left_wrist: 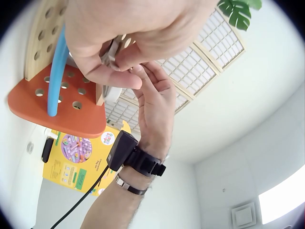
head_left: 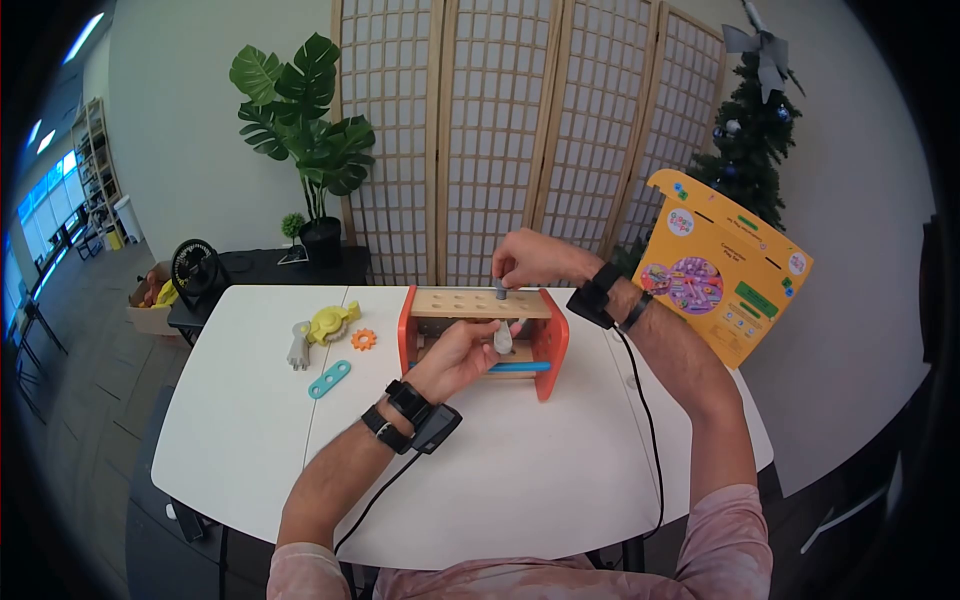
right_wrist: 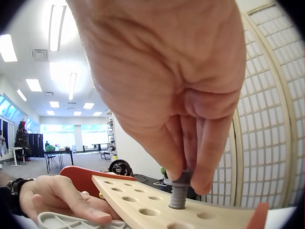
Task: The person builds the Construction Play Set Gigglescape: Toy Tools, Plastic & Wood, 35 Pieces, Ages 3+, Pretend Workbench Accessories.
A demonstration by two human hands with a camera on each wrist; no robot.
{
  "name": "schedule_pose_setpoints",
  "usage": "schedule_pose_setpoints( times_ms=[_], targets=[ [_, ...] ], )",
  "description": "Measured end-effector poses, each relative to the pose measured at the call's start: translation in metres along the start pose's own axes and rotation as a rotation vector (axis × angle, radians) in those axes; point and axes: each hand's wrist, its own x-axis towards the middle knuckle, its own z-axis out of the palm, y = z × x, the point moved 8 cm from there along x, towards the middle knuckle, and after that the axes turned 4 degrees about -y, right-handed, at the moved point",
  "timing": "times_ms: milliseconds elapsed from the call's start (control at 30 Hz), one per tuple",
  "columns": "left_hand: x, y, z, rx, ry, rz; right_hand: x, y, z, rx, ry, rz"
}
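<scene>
A toy workbench has a wooden top board with rows of holes and red-orange side panels. My right hand pinches the head of a grey toy bolt between thumb and fingers; its threaded shank stands upright in a hole of the board. In front of the bench, my left hand holds a grey plastic piece with a rounded end between thumb and fingers. The right wrist view shows that piece's ribbed face just below the board's edge. A blue bar runs low across the bench's front.
Left on the white table lie a yellow toy part, a grey toy piece, an orange gear and a teal holed strip. A yellow box stands at the right. Black cables trail from both wrist cameras.
</scene>
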Motion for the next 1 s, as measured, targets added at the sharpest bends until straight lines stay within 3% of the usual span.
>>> schedule_pose_setpoints(
  times_ms=[167, 267, 333, 567, 767, 833, 967, 1000],
  targets=[
    [-0.005, 0.001, 0.006, -0.008, 0.049, 0.005, -0.001, -0.001, 0.002, 0.039, -0.029, 0.042],
    [-0.007, 0.001, 0.006, -0.009, 0.066, -0.006, 0.001, 0.005, 0.009, -0.054, -0.071, 0.055],
    [-0.007, 0.002, 0.006, -0.005, 0.071, -0.007, 0.002, 0.002, 0.010, -0.242, 0.040, -0.020],
    [-0.007, 0.000, 0.004, -0.025, 0.018, -0.020, 0.006, 0.010, 0.017, -0.252, 0.014, 0.030],
    [-0.005, 0.000, 0.002, -0.009, 0.029, -0.023, 0.006, 0.017, 0.022, -0.103, -0.055, 0.036],
    [-0.005, 0.000, 0.001, 0.001, 0.031, -0.018, 0.001, 0.020, 0.020, -0.155, -0.149, 0.193],
    [-0.004, 0.001, 0.001, 0.000, -0.004, -0.016, -0.001, 0.023, 0.014, -0.125, -0.020, 0.213],
    [-0.004, 0.000, 0.001, -0.005, -0.008, -0.019, 0.003, 0.025, 0.018, -0.121, -0.007, 0.136]
  ],
)
